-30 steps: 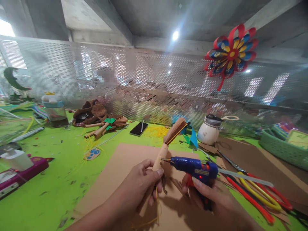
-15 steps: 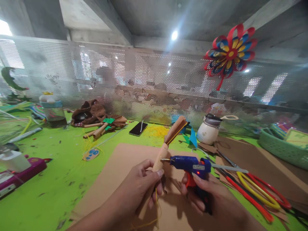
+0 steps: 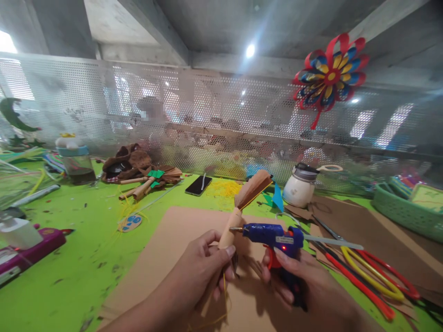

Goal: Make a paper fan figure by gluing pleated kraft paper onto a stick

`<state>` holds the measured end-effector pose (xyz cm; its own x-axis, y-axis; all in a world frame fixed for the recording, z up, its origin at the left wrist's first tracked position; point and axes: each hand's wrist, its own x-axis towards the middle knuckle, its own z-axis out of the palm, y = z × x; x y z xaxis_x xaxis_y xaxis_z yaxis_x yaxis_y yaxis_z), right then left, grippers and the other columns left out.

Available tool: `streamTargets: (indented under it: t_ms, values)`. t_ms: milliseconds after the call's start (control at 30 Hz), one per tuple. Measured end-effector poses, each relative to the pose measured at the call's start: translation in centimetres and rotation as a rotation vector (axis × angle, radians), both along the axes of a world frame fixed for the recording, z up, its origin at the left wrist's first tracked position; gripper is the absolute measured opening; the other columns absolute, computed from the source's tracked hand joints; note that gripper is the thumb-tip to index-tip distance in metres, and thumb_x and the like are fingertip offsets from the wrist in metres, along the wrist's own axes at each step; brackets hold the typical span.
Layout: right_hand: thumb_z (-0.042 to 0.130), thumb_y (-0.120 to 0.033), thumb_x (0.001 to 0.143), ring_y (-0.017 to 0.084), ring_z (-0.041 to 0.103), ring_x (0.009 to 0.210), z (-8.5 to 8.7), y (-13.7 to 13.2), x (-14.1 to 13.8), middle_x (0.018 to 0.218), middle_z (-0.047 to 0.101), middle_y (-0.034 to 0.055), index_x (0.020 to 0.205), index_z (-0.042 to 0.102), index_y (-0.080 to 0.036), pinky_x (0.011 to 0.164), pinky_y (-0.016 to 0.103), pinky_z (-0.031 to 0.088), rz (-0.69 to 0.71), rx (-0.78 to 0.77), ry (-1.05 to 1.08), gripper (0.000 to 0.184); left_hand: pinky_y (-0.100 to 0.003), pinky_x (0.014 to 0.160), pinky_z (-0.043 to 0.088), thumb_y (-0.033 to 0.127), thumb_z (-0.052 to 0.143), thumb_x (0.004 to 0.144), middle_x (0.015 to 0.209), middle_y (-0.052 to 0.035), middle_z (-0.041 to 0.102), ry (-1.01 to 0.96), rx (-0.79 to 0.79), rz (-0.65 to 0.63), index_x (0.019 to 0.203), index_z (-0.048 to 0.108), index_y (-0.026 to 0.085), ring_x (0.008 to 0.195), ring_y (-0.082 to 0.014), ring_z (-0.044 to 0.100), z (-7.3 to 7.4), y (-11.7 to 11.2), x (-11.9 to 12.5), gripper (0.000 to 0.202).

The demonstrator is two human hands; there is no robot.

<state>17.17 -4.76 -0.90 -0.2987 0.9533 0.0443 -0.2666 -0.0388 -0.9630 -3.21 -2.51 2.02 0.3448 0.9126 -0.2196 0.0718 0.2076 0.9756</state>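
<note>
a left hand (image 3: 211, 258) closed around a rolled brown-paper tube (image 3: 227, 234) above a kraft-paper sheet (image 3: 162, 244) on a green table (image 3: 83, 263) as the right hand (image 3: 297, 272) gripped a blue hot glue gun (image 3: 265, 233), its nozzle (image 3: 237, 229) at the tube. a pleated paper fan (image 3: 252, 190) already topped the tube; gluing appeared under way, not finished.

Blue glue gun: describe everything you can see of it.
The blue glue gun has a glossy, plastic-looking body with a pale label, a lit red light and an orange-red trigger. Its metallic nozzle points left at the tan paper roll in the left hand; whether the tip touches it, I can't tell. A whitish glue stick juts from the back. The right hand grips the dark handle, partly hiding it, with the barrel roughly level above the tan sheet.
</note>
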Motion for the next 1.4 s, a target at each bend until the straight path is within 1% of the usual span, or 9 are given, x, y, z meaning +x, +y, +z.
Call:
streamTargets:
  t_ms: [300,500,600,667,800,900,1067,1267,1400]
  values:
    - [0.059,-0.043,0.084,0.005,0.044,0.042,0.9,-0.2,0.5,0.067,0.061,0.0042,0.075,0.065,-0.012,0.042,0.019,0.035,-0.019,-0.030,-0.041,0.033,-0.012,0.036,0.035,0.036,0.058,0.081,0.055,0.0048,0.058,-0.021,0.013,0.004,0.086,0.052,0.017,0.036,-0.0038,0.044,-0.2,-0.1,-0.1,0.020]
    - [0.059,-0.045,0.084,0.007,0.043,0.046,1.1,-0.2,1.5,0.073,0.063,0.0051,0.084,0.064,-0.014,0.045,0.022,0.033,-0.068,0.040,-0.106,0.031,-0.013,0.036,0.034,0.036,0.058,0.081,0.054,0.0057,0.055,-0.053,0.035,0.040,0.082,0.049,0.018,0.036,-0.0036,0.043,-0.1,0.5,-0.4,0.020]
    - [0.055,-0.048,0.086,0.010,0.044,0.049,0.8,0.4,2.1,0.056,0.054,0.0002,0.083,0.065,-0.014,0.049,0.024,0.033,-0.180,0.108,-0.322,0.036,-0.013,0.036,0.033,0.035,0.058,0.080,0.054,0.0063,0.054,-0.053,0.050,0.060,0.081,0.048,0.018,0.037,-0.0040,0.043,-0.4,0.9,-0.6,0.020]
    - [0.057,-0.049,0.084,0.014,0.047,0.053,0.3,1.1,2.5,0.054,0.053,-0.0002,0.083,0.067,-0.015,0.051,0.026,0.035,-0.320,0.166,-0.473,0.035,-0.014,0.036,0.033,0.035,0.059,0.080,0.055,0.0060,0.055,-0.045,0.062,0.073,0.082,0.047,0.018,0.037,-0.0045,0.044,-0.5,1.3,-0.7,0.020]
    - [0.060,-0.045,0.080,0.023,0.060,0.073,-0.9,3.0,3.4,0.081,0.067,0.0060,0.095,0.067,-0.021,0.063,0.031,0.045,-0.617,0.369,-0.691,0.029,-0.016,0.040,0.037,0.035,0.060,0.079,0.058,0.0050,0.056,-0.051,0.106,0.097,0.080,0.048,0.018,0.041,-0.0058,0.046,-0.7,1.8,-1.0,0.021]
    - [0.053,-0.041,0.084,0.025,0.062,0.077,-1.5,4.5,3.8,0.086,0.068,0.0089,0.098,0.064,-0.017,0.067,0.034,0.047,-0.604,0.460,-1.007,0.030,-0.017,0.042,0.038,0.034,0.060,0.078,0.058,0.0037,0.057,-0.040,0.105,0.090,0.075,0.049,0.017,0.041,-0.0060,0.047,-0.8,2.1,-1.0,0.021]
    - [0.064,-0.035,0.074,0.026,0.058,0.075,-1.6,7.4,3.8,0.083,0.064,0.0112,0.090,0.067,-0.012,0.066,0.036,0.044,-0.569,0.473,-1.216,0.029,-0.017,0.041,0.036,0.031,0.059,0.077,0.057,0.0027,0.056,-0.103,0.087,0.029,0.069,0.051,0.015,0.039,-0.0052,0.046,-1.0,2.0,-0.8,0.020]
    - [0.068,-0.013,0.068,0.022,0.056,0.089,-1.3,9.8,5.2,0.095,0.060,0.0074,0.096,0.069,-0.016,0.083,0.033,0.042,-0.376,0.621,-1.329,0.028,-0.016,0.042,0.036,0.027,0.062,0.075,0.058,0.0029,0.056,-0.184,0.078,0.027,0.072,0.051,0.015,0.042,-0.0053,0.045,-0.1,1.4,-0.7,0.017]
    - [0.067,-0.009,0.069,0.023,0.057,0.094,-1.2,9.8,7.2,0.101,0.062,0.0103,0.101,0.068,-0.014,0.085,0.035,0.044,-0.260,0.690,-1.330,0.032,-0.017,0.038,0.034,0.021,0.061,0.072,0.055,0.0028,0.054,-0.231,0.056,0.045,0.072,0.052,0.016,0.041,-0.0067,0.045,0.0,1.6,-0.7,0.011]
